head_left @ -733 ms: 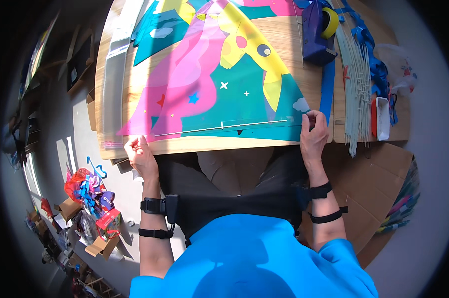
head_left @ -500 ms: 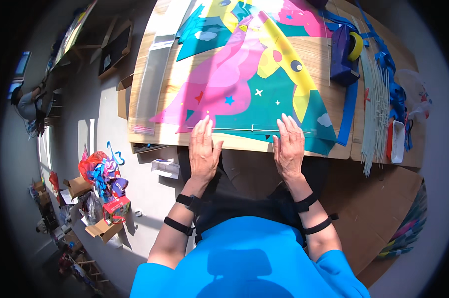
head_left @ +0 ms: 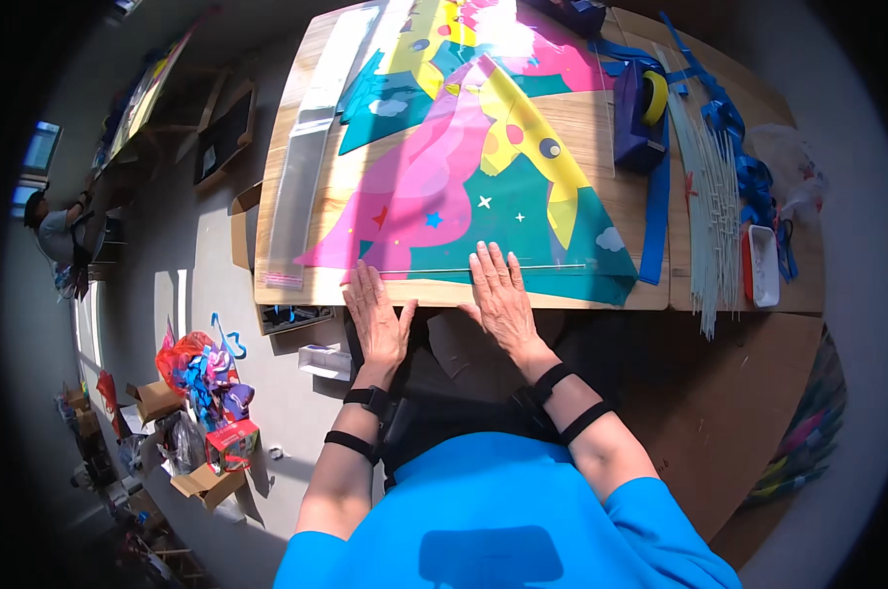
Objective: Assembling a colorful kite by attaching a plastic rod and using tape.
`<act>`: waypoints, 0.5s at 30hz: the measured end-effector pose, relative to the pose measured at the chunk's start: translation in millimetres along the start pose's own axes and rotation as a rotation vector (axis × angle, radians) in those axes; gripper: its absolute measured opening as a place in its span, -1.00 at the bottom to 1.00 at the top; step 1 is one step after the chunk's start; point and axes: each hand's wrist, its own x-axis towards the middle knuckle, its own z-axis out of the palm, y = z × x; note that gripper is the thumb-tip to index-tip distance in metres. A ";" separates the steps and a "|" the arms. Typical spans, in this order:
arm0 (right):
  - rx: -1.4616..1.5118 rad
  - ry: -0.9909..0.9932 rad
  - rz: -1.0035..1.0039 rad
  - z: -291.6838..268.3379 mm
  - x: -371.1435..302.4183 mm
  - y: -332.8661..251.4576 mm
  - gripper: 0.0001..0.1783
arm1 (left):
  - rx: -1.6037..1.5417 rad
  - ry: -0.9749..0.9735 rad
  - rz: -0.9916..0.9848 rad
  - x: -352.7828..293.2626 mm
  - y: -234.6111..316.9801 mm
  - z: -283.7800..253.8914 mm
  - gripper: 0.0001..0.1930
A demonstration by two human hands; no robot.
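Sheet [head_left: 522, 196] is lying along the desk [head_left: 586, 123] near edge, probably light, floppy, best held by corners; we are resting left hand [head_left: 377, 319] and right hand [head_left: 504, 304] flat, gripping nothing.

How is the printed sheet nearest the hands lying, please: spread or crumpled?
Spread: the printed sheet lies broadly flat on the table, making a wide triangle.

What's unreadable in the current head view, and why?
Head view:
- Surface under the left hand and right hand: covered by those hands.
- Part of the thin rod: right hand's fingers cross it.
- Some print on the far patterned sheet: washed out by glare.
- Whether the person at far left holds anything: too small.
- Lower blue shirt: cut off by bottom edge.
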 end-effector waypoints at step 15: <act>-0.100 0.086 0.301 -27.0 -57.5 55.3 -0.04 | -0.002 -0.047 -0.041 -1.0 -10.5 5.3 -0.14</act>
